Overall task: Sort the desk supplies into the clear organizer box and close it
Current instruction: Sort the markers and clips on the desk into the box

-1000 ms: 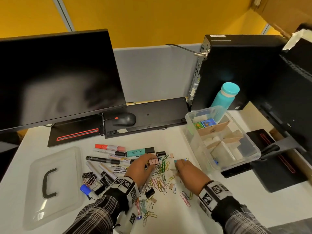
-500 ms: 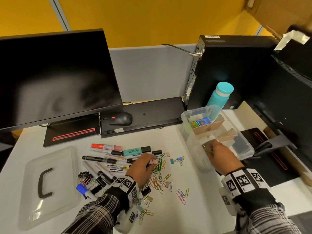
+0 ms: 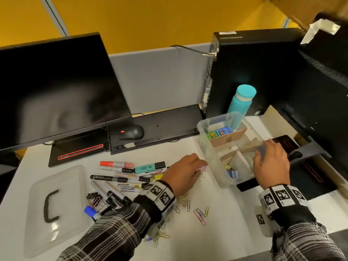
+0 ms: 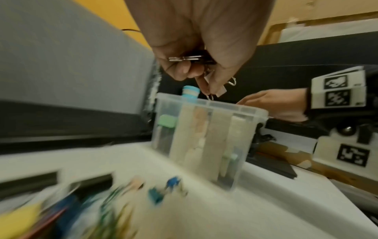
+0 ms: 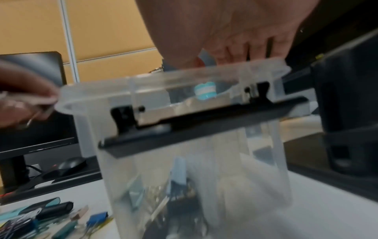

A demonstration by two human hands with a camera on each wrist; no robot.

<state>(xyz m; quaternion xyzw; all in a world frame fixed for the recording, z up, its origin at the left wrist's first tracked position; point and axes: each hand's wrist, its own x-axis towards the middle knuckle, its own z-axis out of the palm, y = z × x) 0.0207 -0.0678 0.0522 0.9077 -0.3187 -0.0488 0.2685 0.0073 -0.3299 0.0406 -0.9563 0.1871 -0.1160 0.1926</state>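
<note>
Pink binder clips [image 4: 219, 90] in left hand [image 3: 183, 171]

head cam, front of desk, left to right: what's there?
clear lid → markers → left hand → clear organizer box → right hand

organizer box [image 3: 208, 154]: clear, open, cardboard-divided | lid [image 3: 56, 208]: flat, far left | markers [image 3: 120, 178], paper clips [image 3: 200, 213]: loose on desk

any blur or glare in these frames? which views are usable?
Head view: mostly sharp, wide-angle bending at the edges, soft reflection on the monitor. Left wrist view: left hand and its binder clips fairly crisp, desk foreground smeared. Right wrist view: blurred throughout, clear organizer box hazy, contents unreadable.
</note>
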